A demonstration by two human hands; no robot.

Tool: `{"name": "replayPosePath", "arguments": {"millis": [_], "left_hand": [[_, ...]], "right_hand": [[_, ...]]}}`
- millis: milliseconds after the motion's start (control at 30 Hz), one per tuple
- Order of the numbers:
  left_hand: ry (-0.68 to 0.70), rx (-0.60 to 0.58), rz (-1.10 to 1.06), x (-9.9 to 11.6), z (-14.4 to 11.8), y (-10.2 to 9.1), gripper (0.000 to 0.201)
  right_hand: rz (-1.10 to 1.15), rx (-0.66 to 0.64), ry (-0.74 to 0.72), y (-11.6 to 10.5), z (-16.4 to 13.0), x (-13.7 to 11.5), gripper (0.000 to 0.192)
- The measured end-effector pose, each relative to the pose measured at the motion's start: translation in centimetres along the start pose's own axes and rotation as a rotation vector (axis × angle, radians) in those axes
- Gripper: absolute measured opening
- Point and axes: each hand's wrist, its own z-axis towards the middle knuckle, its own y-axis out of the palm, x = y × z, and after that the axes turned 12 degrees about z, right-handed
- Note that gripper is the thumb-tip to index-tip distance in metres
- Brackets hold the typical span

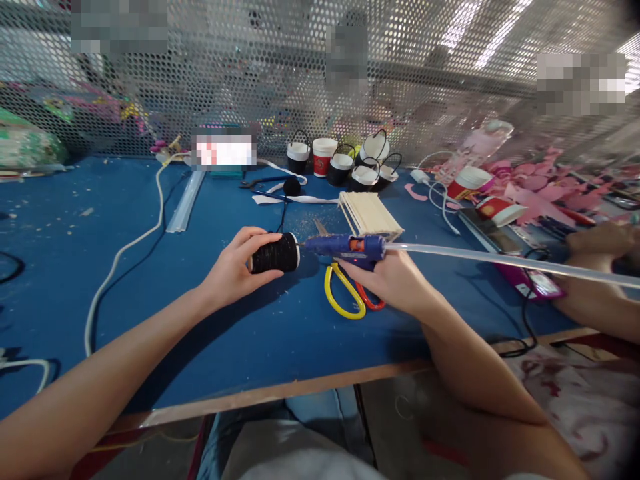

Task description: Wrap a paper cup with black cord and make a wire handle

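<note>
My left hand (pixel 235 267) grips a small cup wrapped in black cord (pixel 275 255), holding it sideways with its white rim to the right. From the cup a strand of black cord leads back to a small black ball (pixel 292 186). My right hand (pixel 405 283) is closed around a blue hot glue gun (pixel 360 246). The gun's nozzle points left at the cup's rim; whether they touch I cannot tell. A long clear glue stick (pixel 500 260) juts from the gun's rear. Under the gun lie scissors with yellow and red handles (pixel 345 313).
A bundle of pale wooden sticks (pixel 375 212) lies behind the gun. Several black-wrapped cups and a red cup (pixel 324 159) stand by the mesh screen. Spare glue sticks (pixel 186 203) and a white cable (pixel 116 267) are left. Right are pink cutouts (pixel 540 187) and another person's arm (pixel 593 300).
</note>
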Motion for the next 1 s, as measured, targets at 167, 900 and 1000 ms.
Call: {"name": "replayPosePath", "arguments": {"millis": [167, 900, 1000], "left_hand": [[0.042, 0.001, 0.036, 0.1, -0.1, 0.0, 0.050], [0.086, -0.024, 0.048, 0.4, -0.1, -0.1, 0.047], [0.070, -0.027, 0.037, 0.3, -0.1, -0.1, 0.047]], "right_hand": [[0.003, 0.017, -0.028, 0.1, 0.2, 0.2, 0.021], [-0.076, 0.010, -0.024, 0.1, 0.6, 0.1, 0.022], [-0.065, 0.011, -0.031, 0.0, 0.6, 0.0, 0.023]]}}
